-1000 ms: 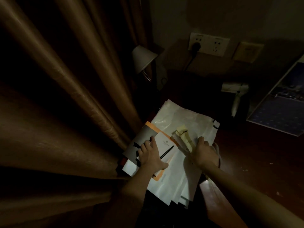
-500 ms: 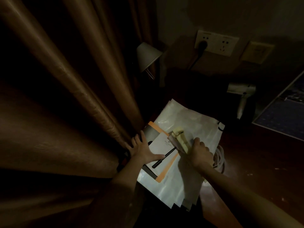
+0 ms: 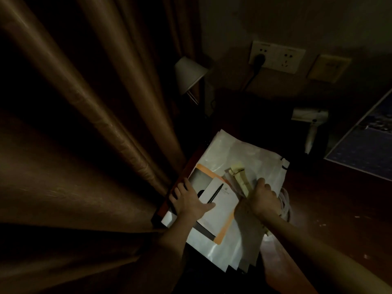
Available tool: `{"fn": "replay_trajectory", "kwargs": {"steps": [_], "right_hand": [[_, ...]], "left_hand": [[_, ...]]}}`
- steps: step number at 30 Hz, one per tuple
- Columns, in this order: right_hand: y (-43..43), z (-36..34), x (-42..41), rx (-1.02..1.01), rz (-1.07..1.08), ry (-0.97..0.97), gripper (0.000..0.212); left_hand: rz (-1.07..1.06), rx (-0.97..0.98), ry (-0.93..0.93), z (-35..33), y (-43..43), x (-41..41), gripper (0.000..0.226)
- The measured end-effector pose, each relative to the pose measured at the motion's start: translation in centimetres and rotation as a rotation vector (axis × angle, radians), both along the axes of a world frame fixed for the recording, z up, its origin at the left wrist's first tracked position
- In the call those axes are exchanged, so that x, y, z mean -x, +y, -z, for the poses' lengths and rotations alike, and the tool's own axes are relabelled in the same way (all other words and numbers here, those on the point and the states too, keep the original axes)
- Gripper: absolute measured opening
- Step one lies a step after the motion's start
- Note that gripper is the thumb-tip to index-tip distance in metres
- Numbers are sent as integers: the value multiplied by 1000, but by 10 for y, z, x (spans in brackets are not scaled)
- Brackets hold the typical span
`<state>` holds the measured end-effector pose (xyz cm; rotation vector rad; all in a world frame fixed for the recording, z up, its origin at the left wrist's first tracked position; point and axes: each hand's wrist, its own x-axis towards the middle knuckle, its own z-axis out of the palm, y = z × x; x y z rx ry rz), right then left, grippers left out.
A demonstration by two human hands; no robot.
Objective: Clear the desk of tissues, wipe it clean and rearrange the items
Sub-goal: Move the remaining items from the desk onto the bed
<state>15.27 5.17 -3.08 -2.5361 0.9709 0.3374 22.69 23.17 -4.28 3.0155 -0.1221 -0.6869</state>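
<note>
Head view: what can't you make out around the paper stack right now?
All in the head view.
Right hand: its own back hides whether it grips anything.
Notepad print: too small, blurred.
White cable: mostly behind the right wrist.
Framed picture: cut off by the right edge.

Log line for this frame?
stage: rearranging | left hand: flat on orange-edged booklet | right hand: on white bags, grip unclear

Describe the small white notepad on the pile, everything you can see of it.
The notepad is a small white rectangle, paper by its look, with faint print near its top edge, too blurred to read. It lies flat, turned at an angle, on an orange-edged folder atop the pile of white sheets. A dark pen rests diagonally on it. The left hand presses its left edge, thumb laid across it.
</note>
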Motion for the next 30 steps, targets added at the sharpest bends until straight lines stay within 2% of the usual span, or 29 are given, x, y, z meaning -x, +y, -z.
{"fn": "replay_trajectory", "kwargs": {"steps": [7, 18, 21, 25, 30], "right_hand": [[2, -3, 2, 26, -32, 7, 45], [4, -5, 3, 35, -48, 17, 41], [5, -8, 1, 25, -46, 21, 39], [7, -10, 2, 37, -50, 31, 41], [7, -10, 3, 50, -63, 23, 41]], "left_hand": [[-6, 23, -92, -1, 6, -7, 101], [-38, 61, -56, -2, 7, -10, 106], [-61, 136, 28, -4, 7, -11, 98], [-81, 179, 148, -1, 13, -22, 100], [-100, 273, 175, 6, 17, -24, 97]]}}
